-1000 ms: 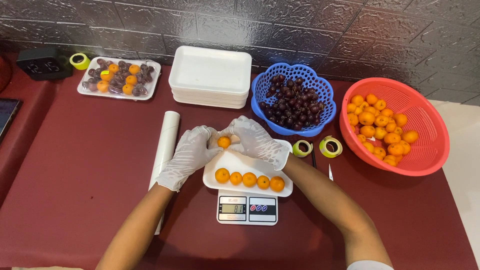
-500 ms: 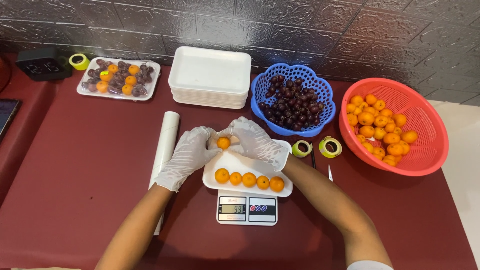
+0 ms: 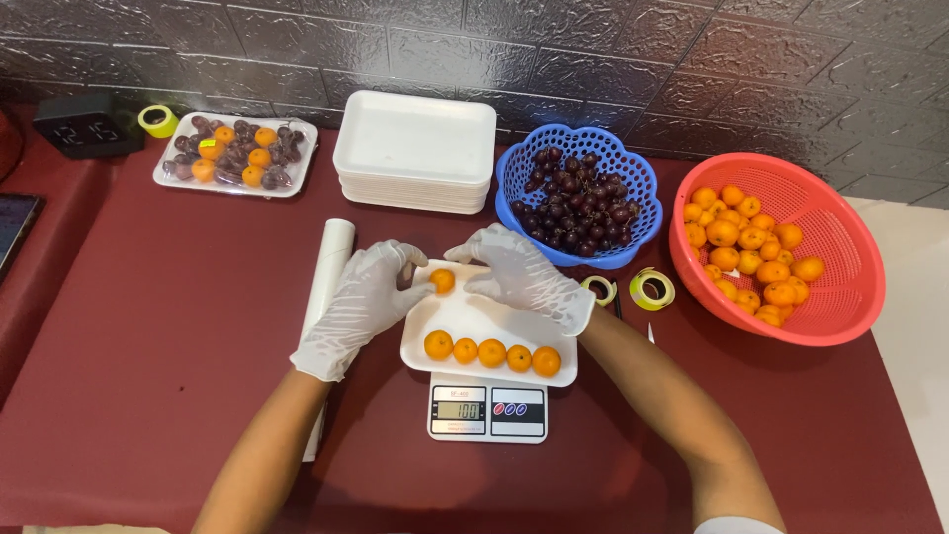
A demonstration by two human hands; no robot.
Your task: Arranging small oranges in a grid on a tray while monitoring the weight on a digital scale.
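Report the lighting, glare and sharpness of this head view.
Head view: even, soft light, sharp throughout; faint shadows under the left hand and right hand; mild sheen on the foam tray and the stacked trays; scale display legible, no blur.

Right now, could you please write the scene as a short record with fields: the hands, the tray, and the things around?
Left hand: gloved, fingertips touch a small orange fruit
Right hand: gloved, rests over the tray's far edge beside that fruit
Tray: white foam tray on a small digital scale
Row in tray: five orange fruits along the near edge
Red basket: orange fruits, at right
Blue basket: dark grapes
Behind: stack of empty trays
Surface: dark red table
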